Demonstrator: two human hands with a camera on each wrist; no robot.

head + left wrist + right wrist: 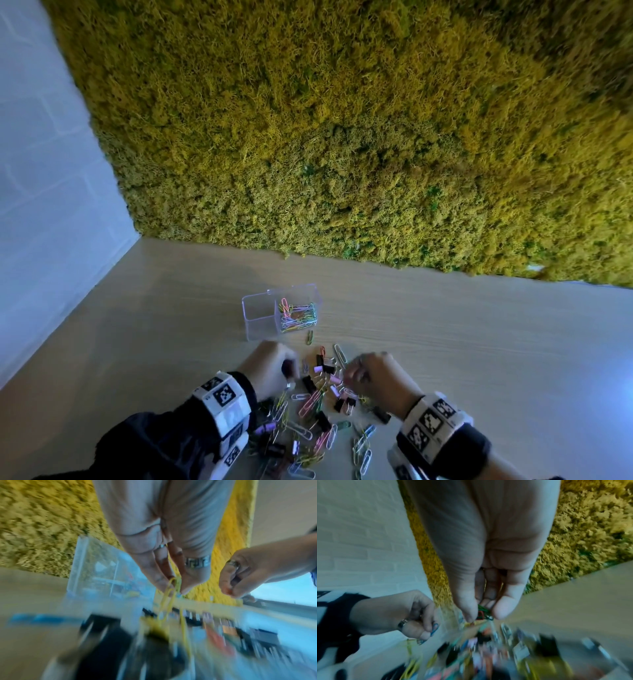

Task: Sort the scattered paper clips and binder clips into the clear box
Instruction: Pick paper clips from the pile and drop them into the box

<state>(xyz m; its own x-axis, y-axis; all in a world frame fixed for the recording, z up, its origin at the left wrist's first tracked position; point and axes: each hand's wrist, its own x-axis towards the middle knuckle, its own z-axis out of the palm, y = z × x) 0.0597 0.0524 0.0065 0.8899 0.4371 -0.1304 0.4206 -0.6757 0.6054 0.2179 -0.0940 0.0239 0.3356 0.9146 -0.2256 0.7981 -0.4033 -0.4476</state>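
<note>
Paper clips and binder clips, coloured wire and small black or pink metal ones, lie in a scattered pile [318, 404] on the pale wood-grain tabletop [479, 342]; too tangled and blurred to count, and both wrist views smear it. One clear plastic two-compartment box [281, 311] stands just beyond the pile: its right compartment holds coloured paper clips, and I cannot make out anything in the left. One green clip [309, 336] lies just beside the box. My left hand [270, 370] pinches yellow wire paper clips [171, 596] between thumb and fingertips. My right hand [373, 377] pinches a few green and red clips [483, 613]; exact number unclear. My sleeves and wrist bands cut off the pile's near edge.
</note>
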